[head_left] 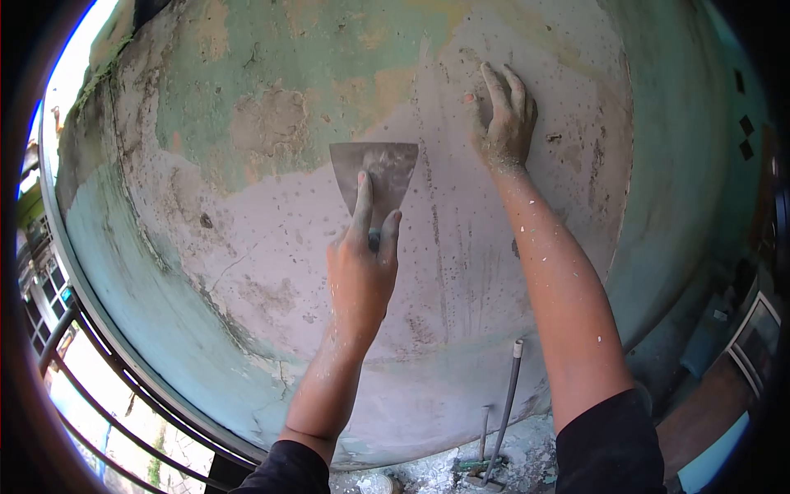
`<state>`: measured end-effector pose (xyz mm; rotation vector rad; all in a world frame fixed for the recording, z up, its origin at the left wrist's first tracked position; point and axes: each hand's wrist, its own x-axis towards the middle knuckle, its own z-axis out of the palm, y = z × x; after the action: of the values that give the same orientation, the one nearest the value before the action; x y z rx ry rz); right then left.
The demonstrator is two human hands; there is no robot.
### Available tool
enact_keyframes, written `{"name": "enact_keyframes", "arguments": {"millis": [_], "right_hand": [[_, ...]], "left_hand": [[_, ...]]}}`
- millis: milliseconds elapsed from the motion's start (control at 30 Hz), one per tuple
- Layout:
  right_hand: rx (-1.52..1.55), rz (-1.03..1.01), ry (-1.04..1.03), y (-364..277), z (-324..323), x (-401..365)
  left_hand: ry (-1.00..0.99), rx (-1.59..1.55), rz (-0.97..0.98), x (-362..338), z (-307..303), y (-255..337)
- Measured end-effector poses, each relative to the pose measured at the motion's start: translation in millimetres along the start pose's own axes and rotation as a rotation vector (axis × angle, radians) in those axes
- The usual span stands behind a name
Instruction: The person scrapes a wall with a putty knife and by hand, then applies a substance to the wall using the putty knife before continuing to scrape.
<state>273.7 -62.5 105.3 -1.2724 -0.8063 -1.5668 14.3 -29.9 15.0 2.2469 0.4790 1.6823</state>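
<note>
A broad metal scraper (388,169) lies against the wall (329,214), its wide edge upward. My left hand (364,262) is wrapped round its handle, with the index finger stretched along the blade. Only a small dark part of the handle shows between the fingers. Higher up and to the right, my right hand (508,119) rests on the wall with its fingers apart and nothing in it. The wall has worn green paint at the top and a pale pinkish scraped area around both hands. White flakes stick to both forearms.
A metal railing (123,418) runs along the lower left. At the wall's foot, a long-handled tool (508,403) leans upright among white debris (436,473). A framed panel (755,342) and other objects stand at the lower right.
</note>
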Motion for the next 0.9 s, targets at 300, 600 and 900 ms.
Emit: {"name": "enact_keyframes", "arguments": {"millis": [300, 600, 900], "right_hand": [[-0.010, 0.008, -0.018, -2.6, -3.2, 0.4], [-0.008, -0.010, -0.027, 0.2, -1.4, -1.0], [0.024, -0.028, -0.025, 1.2, -4.1, -0.9]], "left_hand": [[0.169, 0.293, 0.120, 50.5, 27.0, 4.9], [0.133, 0.419, -0.048, 58.2, 38.7, 34.6], [0.129, 0.491, -0.093, 65.7, 45.7, 51.0]]}}
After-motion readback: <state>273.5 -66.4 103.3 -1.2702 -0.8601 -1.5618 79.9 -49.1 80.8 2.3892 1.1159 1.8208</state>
